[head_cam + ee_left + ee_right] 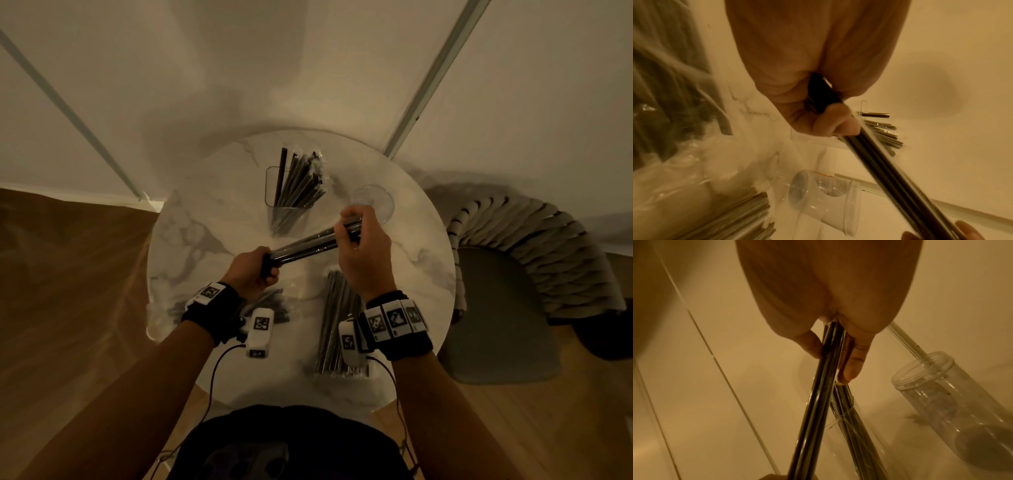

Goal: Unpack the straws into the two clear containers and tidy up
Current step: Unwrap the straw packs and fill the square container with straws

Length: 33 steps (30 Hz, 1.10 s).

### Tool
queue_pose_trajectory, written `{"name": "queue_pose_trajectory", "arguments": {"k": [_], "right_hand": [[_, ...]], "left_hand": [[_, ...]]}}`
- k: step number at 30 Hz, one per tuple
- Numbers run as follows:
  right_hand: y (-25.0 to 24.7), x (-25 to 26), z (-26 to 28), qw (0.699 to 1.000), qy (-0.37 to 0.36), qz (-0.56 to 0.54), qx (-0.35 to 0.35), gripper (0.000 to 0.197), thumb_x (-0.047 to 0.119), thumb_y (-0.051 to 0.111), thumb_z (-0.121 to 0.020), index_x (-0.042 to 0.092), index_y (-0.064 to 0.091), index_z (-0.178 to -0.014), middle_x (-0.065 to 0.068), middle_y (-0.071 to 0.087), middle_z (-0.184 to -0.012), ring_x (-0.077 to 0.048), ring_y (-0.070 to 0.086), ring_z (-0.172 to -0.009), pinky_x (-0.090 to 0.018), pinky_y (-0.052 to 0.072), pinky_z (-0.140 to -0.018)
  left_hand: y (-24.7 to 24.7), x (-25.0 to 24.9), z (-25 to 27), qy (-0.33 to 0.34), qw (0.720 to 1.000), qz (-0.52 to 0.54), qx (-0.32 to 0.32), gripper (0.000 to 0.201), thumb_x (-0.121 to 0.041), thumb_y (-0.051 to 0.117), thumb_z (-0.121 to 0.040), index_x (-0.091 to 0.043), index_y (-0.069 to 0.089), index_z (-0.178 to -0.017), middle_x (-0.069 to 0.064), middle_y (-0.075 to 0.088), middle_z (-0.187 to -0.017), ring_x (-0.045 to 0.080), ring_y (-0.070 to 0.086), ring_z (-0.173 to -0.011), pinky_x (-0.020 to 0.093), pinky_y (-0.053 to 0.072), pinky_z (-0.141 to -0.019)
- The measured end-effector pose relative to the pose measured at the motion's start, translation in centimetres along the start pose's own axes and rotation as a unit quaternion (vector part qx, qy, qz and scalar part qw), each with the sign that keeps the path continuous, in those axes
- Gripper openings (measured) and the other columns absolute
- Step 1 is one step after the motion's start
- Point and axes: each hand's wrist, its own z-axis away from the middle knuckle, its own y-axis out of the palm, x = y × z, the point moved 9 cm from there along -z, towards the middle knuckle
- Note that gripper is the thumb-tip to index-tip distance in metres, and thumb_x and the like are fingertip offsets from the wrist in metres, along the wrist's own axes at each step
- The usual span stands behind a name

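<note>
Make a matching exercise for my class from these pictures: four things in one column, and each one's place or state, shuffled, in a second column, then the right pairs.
Things
1. square container
2. round container
3. straw bundle
4. wrapped straws

Places or states
A. held at both ends, by left hand and right hand
B. standing, full of dark straws
C. lying on the table under the right wrist
D. standing, no straws inside

Pairs: 1-B, 2-D, 3-A, 4-C
</note>
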Motion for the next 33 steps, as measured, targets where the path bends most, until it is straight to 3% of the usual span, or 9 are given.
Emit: {"name": "queue_pose_trajectory", "arguments": {"k": [3,7,11,16,19,22,26,29,33], "right_hand": [[0.7,1.1,-0.2,0.999,-0.009,-0.020,0.024,0.027,0.011,0.058,-0.097,0.013,0.051,-0.123,-0.002,0.062,-0.097,-0.009,0.064,-0.087,-0.020,0.056,-0.080],[1.3,1.8,-0.9,0.996,0.000,-0.007,0.091,0.015,0.014,0.058,-0.097,0.013,0.057,-0.112,-0.003,0.062,-0.104,-0.014,0.065,-0.091,-0.031,0.059,-0.081],[1.0,3.6,-2.7,0.994,-0.025,0.009,0.108,0.005,0.007,0.063,-0.094,0.009,0.062,-0.099,-0.005,0.066,-0.094,-0.012,0.066,-0.077,-0.022,0.058,-0.070],[-0.6,7.5,-7.3,0.991,-0.083,0.032,0.098,0.005,0.006,0.065,-0.092,0.008,0.064,-0.097,-0.002,0.068,-0.090,-0.010,0.068,-0.077,-0.023,0.059,-0.074],[-1.9,9.3,-10.4,0.991,-0.100,0.039,0.080,0.004,0.006,0.064,-0.091,0.009,0.064,-0.094,-0.003,0.069,-0.088,-0.014,0.069,-0.076,-0.028,0.060,-0.074],[-2.3,9.9,-13.1,0.990,-0.110,0.054,0.071,0.005,0.006,0.063,-0.090,0.010,0.064,-0.093,-0.001,0.068,-0.088,-0.017,0.068,-0.077,-0.031,0.059,-0.075],[-0.4,9.3,-15.2,0.983,-0.116,0.109,0.091,0.007,0.001,0.061,-0.088,0.005,0.065,-0.092,-0.003,0.066,-0.087,-0.017,0.064,-0.078,-0.029,0.056,-0.075],[2.6,8.1,-15.7,0.971,-0.121,0.161,0.125,0.011,-0.003,0.056,-0.086,0.005,0.063,-0.091,-0.006,0.064,-0.092,-0.019,0.060,-0.084,-0.032,0.054,-0.076],[6.7,5.6,-15.3,0.952,-0.134,0.227,0.158,0.016,-0.003,0.052,-0.088,0.011,0.058,-0.092,-0.003,0.059,-0.100,-0.020,0.054,-0.092,-0.037,0.052,-0.080]], "left_hand": [[-0.6,0.3,-0.8,-0.005,1.000,0.014,0.001,0.021,-0.015,0.040,-0.102,0.001,0.049,-0.094,0.015,0.055,-0.071,0.013,0.044,-0.041,0.019,0.032,-0.035],[-1.0,0.3,-1.4,-0.024,0.999,0.024,0.015,0.022,-0.015,0.039,-0.102,0.002,0.049,-0.093,0.015,0.053,-0.077,0.012,0.043,-0.040,0.019,0.031,-0.033],[-0.1,-1.3,-1.4,-0.008,0.998,0.052,0.033,0.019,-0.014,0.037,-0.101,0.000,0.047,-0.095,0.013,0.051,-0.077,0.012,0.047,-0.043,0.020,0.034,-0.035],[1.7,-5.3,-1.6,0.041,0.992,0.105,0.057,0.026,-0.021,0.040,-0.100,-0.001,0.047,-0.115,0.013,0.052,-0.077,0.022,0.053,-0.061,0.029,0.045,-0.050],[1.6,-7.8,-1.9,0.073,0.992,0.102,0.032,0.027,-0.028,0.040,-0.102,-0.006,0.053,-0.093,0.011,0.055,-0.071,0.024,0.054,-0.062,0.028,0.049,-0.053],[1.0,-10.0,-2.4,0.139,0.990,-0.015,-0.029,0.019,-0.021,0.048,-0.098,-0.006,0.058,-0.095,0.012,0.060,-0.083,0.024,0.058,-0.064,0.030,0.049,-0.055],[0.1,-12.0,-3.6,0.229,0.936,-0.231,-0.135,0.027,-0.028,0.058,-0.091,-0.013,0.058,-0.113,0.008,0.066,-0.107,0.024,0.065,-0.090,0.036,0.056,-0.070],[0.8,-12.1,-3.9,0.266,0.896,-0.330,-0.130,0.038,-0.039,0.062,-0.090,-0.018,0.057,-0.120,0.004,0.068,-0.110,0.026,0.065,-0.101,0.045,0.054,-0.090],[2.0,-11.7,-3.7,0.303,0.858,-0.396,-0.124,0.043,-0.041,0.057,-0.095,-0.019,0.054,-0.132,0.000,0.068,-0.117,0.019,0.064,-0.104,0.033,0.049,-0.091]]}}
